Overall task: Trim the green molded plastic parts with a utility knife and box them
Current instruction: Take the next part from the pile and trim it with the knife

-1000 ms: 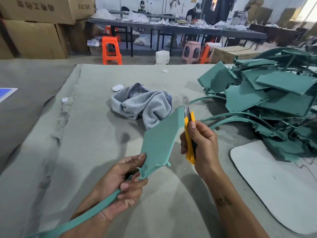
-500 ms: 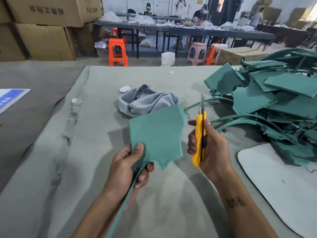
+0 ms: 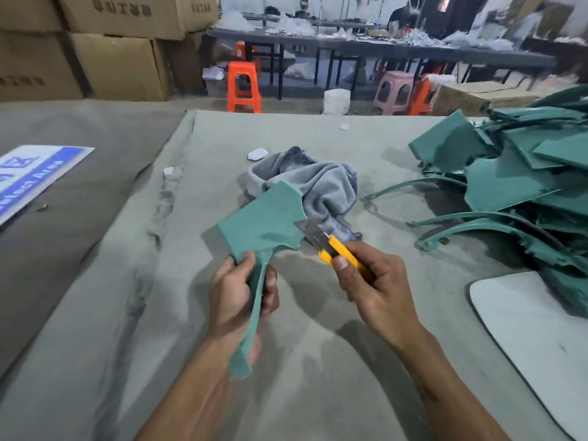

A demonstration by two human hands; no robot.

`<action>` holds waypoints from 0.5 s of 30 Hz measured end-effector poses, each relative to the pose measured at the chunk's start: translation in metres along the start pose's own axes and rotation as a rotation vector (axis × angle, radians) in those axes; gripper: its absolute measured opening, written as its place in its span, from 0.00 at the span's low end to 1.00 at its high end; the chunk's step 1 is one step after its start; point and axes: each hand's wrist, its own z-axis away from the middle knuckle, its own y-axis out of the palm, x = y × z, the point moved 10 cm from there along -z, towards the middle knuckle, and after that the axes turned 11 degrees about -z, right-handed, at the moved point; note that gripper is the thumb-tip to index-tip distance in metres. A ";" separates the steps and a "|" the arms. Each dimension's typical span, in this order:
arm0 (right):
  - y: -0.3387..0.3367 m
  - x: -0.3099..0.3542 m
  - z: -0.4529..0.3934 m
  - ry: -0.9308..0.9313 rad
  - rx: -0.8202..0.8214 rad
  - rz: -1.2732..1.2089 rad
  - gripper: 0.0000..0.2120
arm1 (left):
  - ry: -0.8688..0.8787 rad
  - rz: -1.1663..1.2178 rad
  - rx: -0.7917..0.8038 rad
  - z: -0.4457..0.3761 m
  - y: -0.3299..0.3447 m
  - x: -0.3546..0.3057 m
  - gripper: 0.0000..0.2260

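While the left hand (image 3: 241, 294) curls its fingers and thumb around the narrow stem of a flat green molded plastic part (image 3: 265, 219), the wide panel of that part stands up and away from the palm, tilted over the grey felt-covered table (image 3: 105, 313). The stem's lower end runs down past the left wrist. Just to the right, the right hand (image 3: 370, 288) is closed around a yellow-handled utility knife (image 3: 334, 246), thumb laid along the handle, with the extended metal blade (image 3: 307, 227) touching the panel's right edge. Beyond both hands, partly behind the held panel, lies a crumpled grey cloth (image 3: 321, 183), and a small white object (image 3: 257, 153) sits just past it. Well to the right of the right hand, a heap of green plastic panels and curved strips (image 3: 515, 186) covers the table's far right side, with a white rounded board (image 3: 534, 338) lying nearer. Far to the left of the left hand rests a blue and white sign (image 3: 35, 176). Past the table's far edge, brown cardboard boxes (image 3: 117, 46) are stacked, closed, their contents hidden, beside an orange plastic stool (image 3: 243, 85).
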 end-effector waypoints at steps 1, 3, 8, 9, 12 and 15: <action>0.001 -0.001 0.000 -0.008 0.001 0.031 0.11 | 0.004 0.029 0.013 0.001 0.002 0.000 0.11; 0.001 -0.005 0.000 -0.004 0.013 0.081 0.13 | -0.020 0.100 0.053 0.004 0.008 0.001 0.12; -0.009 -0.001 0.000 -0.040 -0.107 0.219 0.12 | -0.057 0.162 0.101 0.009 0.017 0.001 0.13; -0.014 0.003 0.000 -0.062 -0.147 0.241 0.11 | -0.040 0.156 0.089 0.010 0.016 -0.001 0.13; -0.014 0.014 -0.001 -0.122 -0.113 0.252 0.11 | 0.011 0.134 0.054 0.012 0.013 -0.006 0.13; -0.009 0.012 -0.001 -0.128 -0.050 0.269 0.11 | 0.058 0.107 0.021 0.010 0.011 -0.009 0.12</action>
